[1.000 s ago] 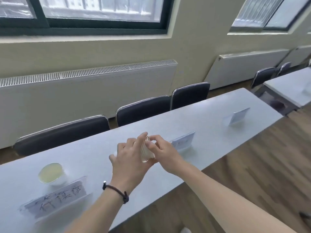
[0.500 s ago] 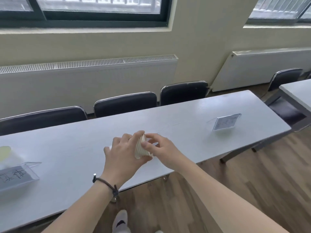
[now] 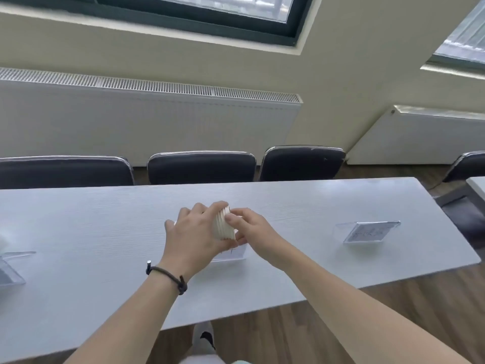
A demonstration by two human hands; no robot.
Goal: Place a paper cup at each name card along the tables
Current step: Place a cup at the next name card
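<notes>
My left hand (image 3: 195, 232) grips a stack of nested white paper cups (image 3: 224, 224) held sideways above the long white table (image 3: 105, 232). My right hand (image 3: 253, 229) pinches the rim of the end cup of that stack. Right below both hands stands a clear name card (image 3: 235, 254), mostly hidden by them. A second name card (image 3: 367, 232) stands further right on the table. A third name card (image 3: 9, 271) shows at the left edge.
Three dark chairs (image 3: 202, 166) line the far side of the table, with a white radiator (image 3: 147, 114) behind them. Another table's corner (image 3: 476, 186) and a chair (image 3: 467, 164) sit at the right. My shoe (image 3: 203, 337) is on the wooden floor.
The view has shifted right along the table: the cup standing at the left card has left the frame, and my hands with the stack now hover over the middle card.
</notes>
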